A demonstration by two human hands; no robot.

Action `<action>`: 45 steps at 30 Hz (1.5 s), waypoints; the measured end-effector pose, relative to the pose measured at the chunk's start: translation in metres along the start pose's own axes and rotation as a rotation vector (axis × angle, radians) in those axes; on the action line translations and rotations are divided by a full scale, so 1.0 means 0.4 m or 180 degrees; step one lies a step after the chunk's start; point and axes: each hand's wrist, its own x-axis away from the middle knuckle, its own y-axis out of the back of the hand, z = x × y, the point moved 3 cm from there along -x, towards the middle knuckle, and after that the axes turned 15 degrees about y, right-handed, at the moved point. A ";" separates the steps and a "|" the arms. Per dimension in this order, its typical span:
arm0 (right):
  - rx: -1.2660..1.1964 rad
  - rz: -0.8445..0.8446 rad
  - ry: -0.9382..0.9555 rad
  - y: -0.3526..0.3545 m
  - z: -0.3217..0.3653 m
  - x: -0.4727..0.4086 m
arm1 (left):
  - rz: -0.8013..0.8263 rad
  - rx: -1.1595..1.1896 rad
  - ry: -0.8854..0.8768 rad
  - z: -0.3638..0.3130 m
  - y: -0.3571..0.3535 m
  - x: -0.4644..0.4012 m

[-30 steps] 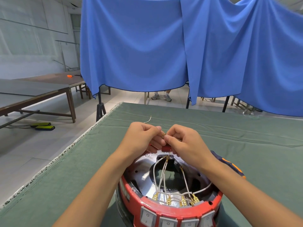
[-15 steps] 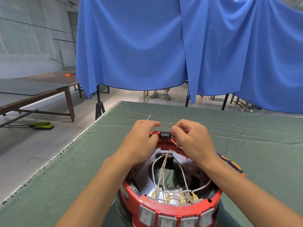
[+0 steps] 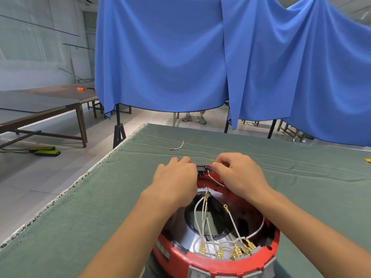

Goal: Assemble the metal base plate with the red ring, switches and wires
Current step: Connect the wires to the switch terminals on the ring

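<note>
The red ring (image 3: 230, 263) stands on the green table, around the shiny metal base plate (image 3: 185, 240). Grey switches (image 3: 197, 272) line its near side. White wires (image 3: 202, 219) with gold terminals (image 3: 236, 251) run across the plate's central hole. A small black switch (image 3: 200, 169) sits at the ring's far rim. My left hand (image 3: 174, 177) curls over the rim beside that switch on its left. My right hand (image 3: 236, 173) pinches a short white wire (image 3: 215, 180) with a gold tip just right of the switch.
A loose short wire (image 3: 177, 147) lies farther back on the green cloth (image 3: 100, 197). The table's left edge (image 3: 80, 179) drops to the floor. Blue curtains (image 3: 200, 57) hang behind; another person's feet (image 3: 193, 118) show below them. A yellow object (image 3: 367, 160) peeks in at right.
Both hands moved away from me, from above the plate's centre to the ring's far rim. The black switch has come into view between them.
</note>
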 end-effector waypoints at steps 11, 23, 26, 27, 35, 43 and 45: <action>0.0498 0.0395 0.0765 -0.034 0.037 0.017 | -0.0412 0.1117 0.0084 0.036 0.000 -0.020; 0.0594 0.0364 0.0979 -0.037 0.039 0.031 | -0.0245 0.1111 0.0007 0.030 -0.013 -0.024; 0.0612 0.0368 0.0992 -0.039 0.042 0.032 | -0.0221 0.1140 0.0047 0.031 -0.014 -0.026; 0.0628 0.0368 0.0998 -0.040 0.042 0.033 | -0.0211 0.1161 0.0060 0.031 -0.015 -0.026; 0.0735 0.0261 0.1002 -0.045 0.047 0.031 | -0.0219 0.1207 0.0061 0.034 -0.015 -0.026; 0.1123 0.0391 0.1169 -0.057 0.058 0.028 | -0.0283 0.1171 0.0059 0.034 -0.014 -0.026; 0.1108 0.0382 0.1134 -0.057 0.057 0.026 | -0.0298 0.1166 0.0056 0.034 -0.014 -0.026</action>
